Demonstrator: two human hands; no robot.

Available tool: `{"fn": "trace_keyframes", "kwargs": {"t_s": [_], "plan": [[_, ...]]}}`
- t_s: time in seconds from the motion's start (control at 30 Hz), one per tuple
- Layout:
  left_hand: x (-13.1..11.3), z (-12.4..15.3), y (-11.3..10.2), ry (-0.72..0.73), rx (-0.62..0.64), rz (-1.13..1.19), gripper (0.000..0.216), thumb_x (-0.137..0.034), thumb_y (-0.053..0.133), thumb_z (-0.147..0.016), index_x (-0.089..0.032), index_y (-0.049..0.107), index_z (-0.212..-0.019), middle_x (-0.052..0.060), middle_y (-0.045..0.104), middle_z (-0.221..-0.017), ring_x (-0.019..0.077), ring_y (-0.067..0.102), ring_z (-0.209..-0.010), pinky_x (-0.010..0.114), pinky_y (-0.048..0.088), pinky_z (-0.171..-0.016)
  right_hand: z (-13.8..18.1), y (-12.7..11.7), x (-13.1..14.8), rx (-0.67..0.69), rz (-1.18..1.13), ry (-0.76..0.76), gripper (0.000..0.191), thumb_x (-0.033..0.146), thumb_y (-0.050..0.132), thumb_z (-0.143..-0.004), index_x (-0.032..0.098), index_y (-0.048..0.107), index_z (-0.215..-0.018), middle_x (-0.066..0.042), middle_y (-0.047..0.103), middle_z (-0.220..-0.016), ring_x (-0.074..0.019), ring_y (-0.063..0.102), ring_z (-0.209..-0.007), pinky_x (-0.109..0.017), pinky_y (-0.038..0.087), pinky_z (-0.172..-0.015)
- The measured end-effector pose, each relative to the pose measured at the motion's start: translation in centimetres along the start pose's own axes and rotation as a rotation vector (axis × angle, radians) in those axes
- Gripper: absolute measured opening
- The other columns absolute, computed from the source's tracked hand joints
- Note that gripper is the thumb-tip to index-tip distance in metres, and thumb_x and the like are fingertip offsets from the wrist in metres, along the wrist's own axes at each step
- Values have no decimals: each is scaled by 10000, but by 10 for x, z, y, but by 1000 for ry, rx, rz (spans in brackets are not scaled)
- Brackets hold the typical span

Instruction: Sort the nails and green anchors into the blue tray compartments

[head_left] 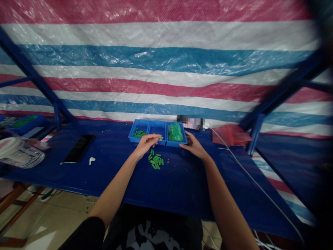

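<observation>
A small green strip (160,138) is pinched between the fingertips of my left hand (147,143), which is over the front of a blue three-compartment tray (140,140). My right hand (194,146) is at the tray's right front corner, thumb and fingers spread around it. Loose green pieces (139,133) lie in the left compartment. The middle compartment (158,128) shows bare blue, partly covered by my left hand. Clear green plastic-looking pieces (175,132) fill the right compartment. In front of the tray, a small pile of green strips (156,160) lies on the blue table (166,187).
A black phone (79,148) and a white earbud (92,160) lie left, near a clear plastic tub (22,152). Behind the tray stands a screen (191,123). Red plastic bags (231,134) and a white cable (244,170) are at right. A striped sheet (156,80) hangs behind.
</observation>
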State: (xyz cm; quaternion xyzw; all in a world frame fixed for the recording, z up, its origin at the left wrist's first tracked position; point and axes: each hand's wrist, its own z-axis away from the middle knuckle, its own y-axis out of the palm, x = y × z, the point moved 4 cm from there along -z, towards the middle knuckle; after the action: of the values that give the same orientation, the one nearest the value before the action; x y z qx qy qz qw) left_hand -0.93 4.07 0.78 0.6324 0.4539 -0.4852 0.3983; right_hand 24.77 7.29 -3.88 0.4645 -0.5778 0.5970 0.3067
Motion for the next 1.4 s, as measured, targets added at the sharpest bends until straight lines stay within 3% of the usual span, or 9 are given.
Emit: {"fn": "trace_keyframes", "kwargs": {"t_s": [0.2, 0.5, 0.6, 0.67, 0.8, 1.07, 1.4], "plan": [[1, -3, -9, -21, -120, 48, 273, -326, 672, -708, -139, 682, -907, 63, 692, -782, 91, 527, -584, 191, 373, -488, 1, 2, 3, 8, -49, -4, 828, 374, 711, -656, 274, 290, -1362, -120, 494, -1237, -263, 611, -938, -422, 548, -732], [1, 2, -58, -53, -618, 164, 361, -318, 694, -659, -129, 646, -963, 91, 684, -913, 68, 554, -535, 159, 376, -427, 0, 0, -1, -5, -14, -4, 824, 377, 707, -657, 287, 295, -1365, -112, 505, -1225, -262, 604, -937, -445, 536, -757], [0, 3, -65, -44, -683, 154, 446, -313, 687, -669, -150, 600, -1074, 88, 680, -938, 58, 543, -502, 159, 381, -418, 0, 0, -1, -3, -13, -1, 829, 392, 708, -657, 278, 293, -1366, -117, 500, -1230, -261, 603, -938, -438, 533, -758], [-2, 2, -63, -24, -648, 113, 452, -333, 670, -689, -158, 585, -1098, 78, 683, -907, 61, 538, -493, 164, 390, -423, 0, 0, 0, -9, -2, -1, 834, 399, 709, -653, 273, 296, -1367, -118, 505, -1221, -262, 603, -934, -437, 530, -761], [-4, -2, -49, 12, -466, -88, 331, -379, 628, -726, -139, 631, -953, 55, 673, -773, 93, 551, -528, 178, 395, -442, 1, 1, 2, -21, 10, 1, 845, 405, 708, -650, 277, 289, -1372, -114, 514, -1211, -264, 604, -935, -434, 526, -760], [-7, 4, -16, 149, -42, -917, 185, -302, 560, -791, -205, 653, -919, 17, 659, -746, 137, 563, -610, 248, 425, -615, 1, 2, 0, -29, 10, -21, 852, 410, 705, -651, 282, 281, -1379, -110, 526, -1202, -268, 612, -923, -442, 528, -763], [-7, 11, -4, 180, 185, -1045, 204, -298, 534, -823, -223, 638, -981, 20, 675, -879, 153, 599, -683, 260, 428, -655, 3, 4, -2, -64, 34, -33, 849, 413, 706, -653, 291, 282, -1377, -96, 527, -1200, -274, 605, -940, -463, 518, -782]]}}
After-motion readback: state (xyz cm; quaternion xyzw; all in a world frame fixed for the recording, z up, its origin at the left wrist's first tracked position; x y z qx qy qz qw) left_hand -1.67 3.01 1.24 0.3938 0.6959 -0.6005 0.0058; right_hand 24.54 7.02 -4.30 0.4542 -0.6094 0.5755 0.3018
